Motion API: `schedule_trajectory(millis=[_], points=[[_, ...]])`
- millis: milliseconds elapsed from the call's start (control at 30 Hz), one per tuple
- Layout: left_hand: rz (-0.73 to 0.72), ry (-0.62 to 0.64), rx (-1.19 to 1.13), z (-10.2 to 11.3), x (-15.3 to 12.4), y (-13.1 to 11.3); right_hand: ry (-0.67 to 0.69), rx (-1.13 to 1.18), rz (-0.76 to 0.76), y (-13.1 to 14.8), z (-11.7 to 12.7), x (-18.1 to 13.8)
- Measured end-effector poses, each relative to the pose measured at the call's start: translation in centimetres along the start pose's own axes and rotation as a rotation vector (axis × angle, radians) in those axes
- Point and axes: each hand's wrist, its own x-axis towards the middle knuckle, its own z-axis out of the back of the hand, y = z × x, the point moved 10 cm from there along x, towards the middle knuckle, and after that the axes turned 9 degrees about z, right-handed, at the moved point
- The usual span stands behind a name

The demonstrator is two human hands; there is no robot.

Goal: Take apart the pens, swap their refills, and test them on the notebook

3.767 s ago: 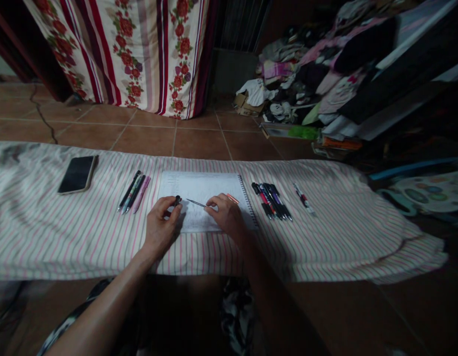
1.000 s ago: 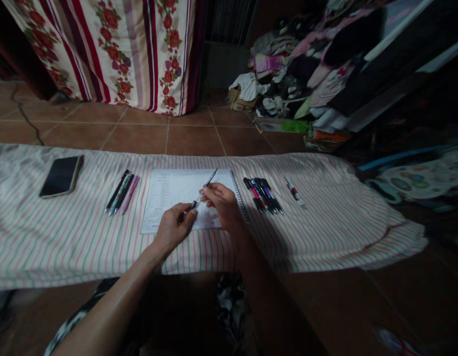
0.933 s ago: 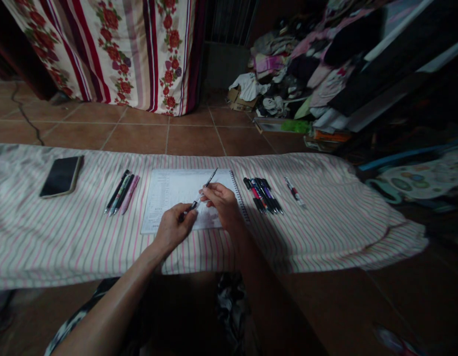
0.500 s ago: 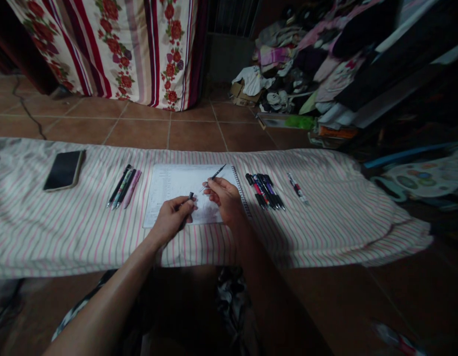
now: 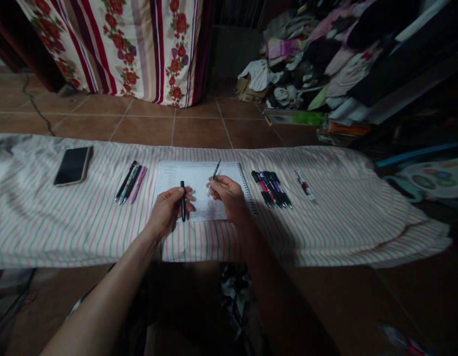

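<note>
My left hand [image 5: 165, 208] is closed, pinching a black pen barrel [image 5: 183, 203] between thumb and fingers. The barrel stands nearly upright in view. To its right, my right hand [image 5: 228, 196] grips a thin pen refill [image 5: 216, 170], dark at its upper, pointed end and pale lower down. Both hands are over a spiral notebook [image 5: 197, 172] with a printed page. The two pieces are apart. Fingers partly hide the lower part of the refill.
Several pens [image 5: 130, 183] and a phone [image 5: 73, 165] lie left on the striped cloth [image 5: 103, 227]. A row of several pens [image 5: 270, 189] lies right of the notebook, with a single white, red and black pen [image 5: 305, 187] beyond. Clothes [image 5: 310, 59] are piled behind.
My left hand has shifted slightly left and turned, so the black barrel now shows along its length. The refill in my right hand has tilted more upright. The view has shifted a little.
</note>
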Motion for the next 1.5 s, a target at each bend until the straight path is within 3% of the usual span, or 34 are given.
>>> schedule_trajectory(millis=[167,367,533,667,900,1500], points=[[-0.088,-0.029,0.119,0.0,-0.5,-0.8,0.021,-0.095,0.03,0.2,0.0,0.1],[-0.407,-0.302,0.598,1.7,-1.7,-3.5,0.098,-0.258,0.128,0.4,-0.1,0.4],[-0.65,-0.353,1.027,0.9,-2.7,-4.9,0.13,-0.141,0.114,0.7,-0.1,0.3],[-0.797,-0.388,1.195,0.7,-3.3,-5.5,0.106,-0.061,0.101,1.2,0.2,0.2],[-0.831,-0.409,1.219,1.5,-3.3,-5.6,0.096,-0.014,0.096,1.4,0.3,0.1],[-0.84,-0.413,1.293,1.3,-3.1,-5.2,0.183,-0.198,0.118,1.7,-0.5,-0.4]])
